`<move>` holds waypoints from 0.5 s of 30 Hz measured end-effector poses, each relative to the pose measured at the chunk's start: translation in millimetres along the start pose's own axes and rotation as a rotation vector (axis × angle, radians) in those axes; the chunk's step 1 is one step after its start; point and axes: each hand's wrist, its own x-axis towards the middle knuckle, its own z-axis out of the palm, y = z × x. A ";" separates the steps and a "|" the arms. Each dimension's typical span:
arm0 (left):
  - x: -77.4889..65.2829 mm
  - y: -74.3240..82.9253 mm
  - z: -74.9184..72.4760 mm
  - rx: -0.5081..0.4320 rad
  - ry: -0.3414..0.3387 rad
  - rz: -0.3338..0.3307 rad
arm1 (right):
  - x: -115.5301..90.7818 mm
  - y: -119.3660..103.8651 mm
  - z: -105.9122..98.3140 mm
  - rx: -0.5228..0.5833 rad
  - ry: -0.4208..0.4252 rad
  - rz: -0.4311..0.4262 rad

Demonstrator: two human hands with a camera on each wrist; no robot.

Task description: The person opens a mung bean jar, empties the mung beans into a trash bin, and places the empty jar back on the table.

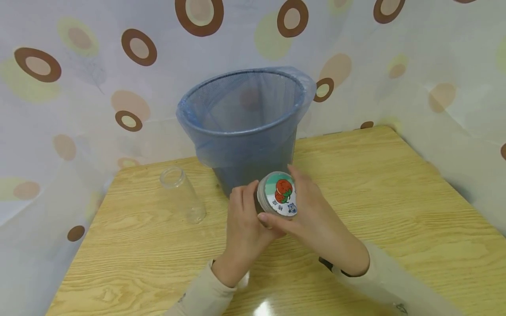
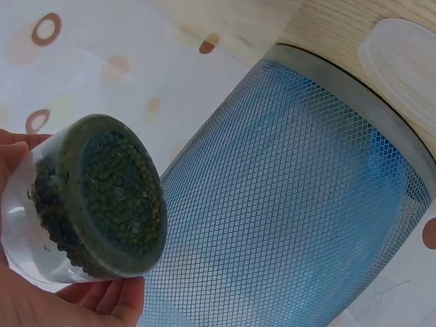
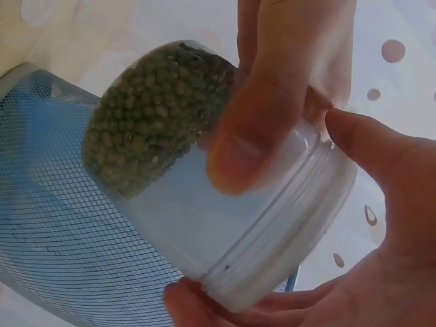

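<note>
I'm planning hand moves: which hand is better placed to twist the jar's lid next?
Probably the right hand: it grips the lid, while the left hand holds the jar by its body.

The person's cream sleeves [image 1: 209, 287], each with a small dark mark [image 1: 401, 308], end above bare hands [image 1: 246, 228]. A black band [image 1: 326, 264] shows at the right cuff [image 1: 368, 260], a sliver at the left.

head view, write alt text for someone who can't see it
A person's left hand and right hand grip a clear, round jar with a green-and-white lid printed with red fruit above a yellow wood-grain table. Behind stands a round mesh bin lined with a translucent blue bag, with a clear cylindrical container on the table to its left.
</note>
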 end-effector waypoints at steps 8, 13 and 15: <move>-1.0 1.0 -4.8 -0.045 -0.065 -0.028 | -0.7 5.6 -3.8 0.036 -0.013 -0.021; -1.6 0.4 -6.0 -0.078 -0.085 -0.028 | -1.3 8.0 -8.8 0.042 -0.045 -0.041; -1.9 0.5 -6.8 -0.089 -0.104 -0.037 | -1.7 9.0 -11.0 0.046 -0.058 -0.048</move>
